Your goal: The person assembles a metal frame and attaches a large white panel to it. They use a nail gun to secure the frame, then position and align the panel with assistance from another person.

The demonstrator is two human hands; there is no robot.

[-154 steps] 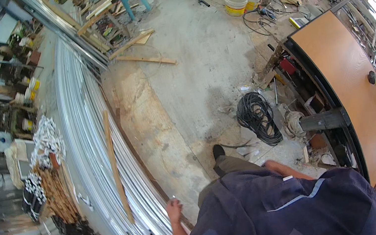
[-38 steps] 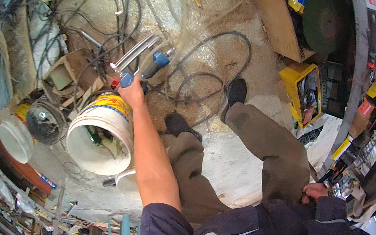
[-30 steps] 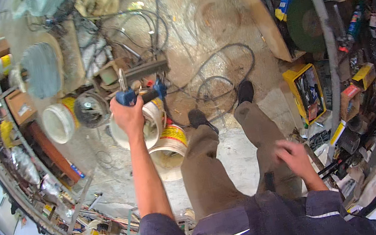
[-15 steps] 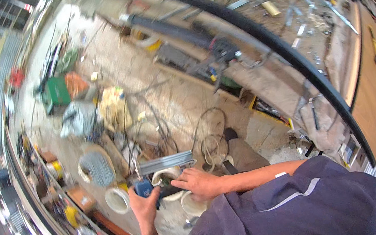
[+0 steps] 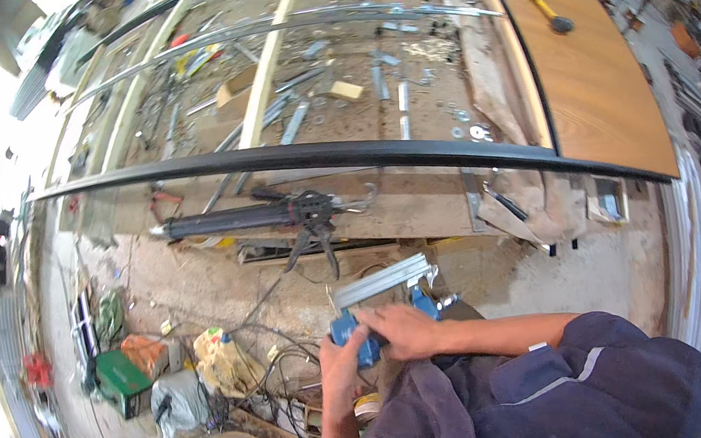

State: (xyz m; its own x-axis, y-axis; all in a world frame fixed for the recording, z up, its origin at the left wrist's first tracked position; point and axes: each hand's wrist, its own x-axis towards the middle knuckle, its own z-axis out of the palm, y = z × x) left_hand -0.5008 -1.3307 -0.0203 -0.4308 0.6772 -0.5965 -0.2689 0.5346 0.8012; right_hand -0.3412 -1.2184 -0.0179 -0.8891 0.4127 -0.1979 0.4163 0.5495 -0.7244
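Observation:
A blue tool (image 5: pixel 368 347) with a long, ribbed silver metal part (image 5: pixel 382 281) is held in front of my body; its exact kind is unclear. My left hand (image 5: pixel 343 361) is closed around its blue body, the thumb lying across it. My right hand (image 5: pixel 403 330) is closed against the same tool from the right, its fingertips beside my left thumb. Another blue piece (image 5: pixel 423 304) with a shiny metal end shows just beyond the right hand; whether it belongs to the tool is hidden.
A long black frame bar (image 5: pixel 339 155) crosses ahead, with pale wooden slats (image 5: pixel 269 88) beyond it. Before it lies a black caulking gun (image 5: pixel 229 222). A yellow-handled hammer (image 5: pixel 539 3) rests on a wooden panel (image 5: pixel 594 82). Bags, a green box (image 5: pixel 119 377) and cables lie left.
My view has swung right toward the frame. Both hands still hold the blue tool; the right hand has come closer to the left, and the silver part now tilts upward to the right.

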